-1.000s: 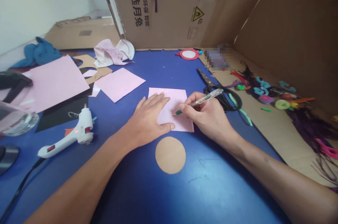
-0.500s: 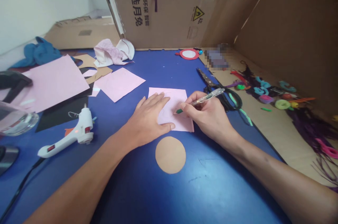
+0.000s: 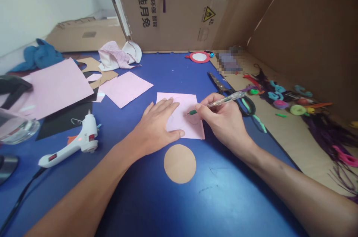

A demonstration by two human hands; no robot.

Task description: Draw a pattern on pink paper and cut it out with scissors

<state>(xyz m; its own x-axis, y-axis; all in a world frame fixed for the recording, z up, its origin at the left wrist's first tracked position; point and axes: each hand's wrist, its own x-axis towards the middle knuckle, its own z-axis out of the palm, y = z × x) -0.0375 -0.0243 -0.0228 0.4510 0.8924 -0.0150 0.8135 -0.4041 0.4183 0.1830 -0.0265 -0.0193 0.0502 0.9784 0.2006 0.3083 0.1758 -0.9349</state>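
Note:
A small pink paper sheet (image 3: 184, 129) lies on the blue table, with faint curved lines drawn on it. Spread flat over its left side is my left hand (image 3: 158, 125), fingers apart, covering part of the sheet. My right hand (image 3: 223, 117) grips a pen (image 3: 228, 98) with a clear barrel and a green tip section; the tip is at the sheet's middle, touching or just above it. Just below the sheet lies a round tan cardboard disc (image 3: 179, 164). Scissors (image 3: 237, 99) with black handles rest behind my right hand, which hides part of them.
At left lies a white glue gun (image 3: 75, 142) with its cord. Pink sheets (image 3: 124, 88), black paper (image 3: 67, 117) and a cut cardboard piece (image 3: 107, 76) lie beyond it. Colourful yarn pieces (image 3: 279, 95) spread along the right. A cardboard wall (image 3: 179, 32) stands behind.
The pen tip has moved slightly up and right across the pink sheet, with my right hand shifting along. A curved line now shows near the tip. My left hand stays in place.

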